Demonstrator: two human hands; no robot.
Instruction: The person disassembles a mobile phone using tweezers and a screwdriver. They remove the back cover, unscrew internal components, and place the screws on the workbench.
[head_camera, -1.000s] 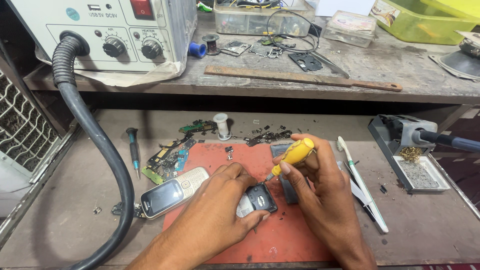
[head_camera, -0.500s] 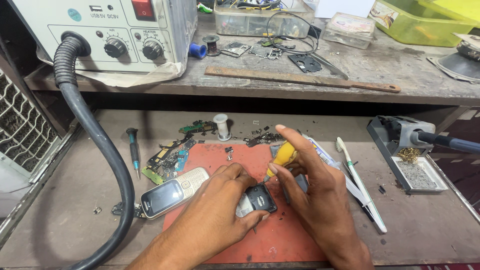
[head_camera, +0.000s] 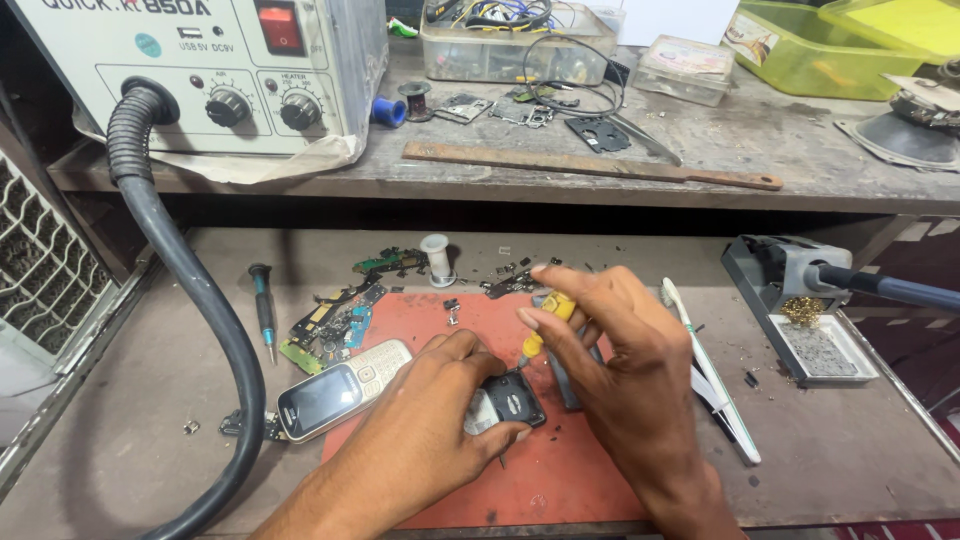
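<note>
The left hand (head_camera: 440, 415) lay curled over a small black phone part (head_camera: 512, 400) on the red mat (head_camera: 560, 470), fingers bent close and pinning it down. The right hand (head_camera: 610, 350) pinched a yellow screwdriver (head_camera: 545, 325) between thumb and fingertips, the other fingers spread loosely, its tip down at the part's upper edge.

On the upper shelf a clear box (head_camera: 500, 50) held a tangle of wires and small parts. Right of it sat a small clear lidded box (head_camera: 688, 70) with a printed label on top, then a green tub (head_camera: 810, 60); what it held could not be told. At the right of the bench a grey iron stand (head_camera: 800, 310) had a tray with a sponge and brass wool.

The beige hot-air station (head_camera: 200, 70) stood top left, with a red switch, a round teal sticker and two black knobs. A keypad phone (head_camera: 345, 385) lay just left of the left hand, half on the mat.
</note>
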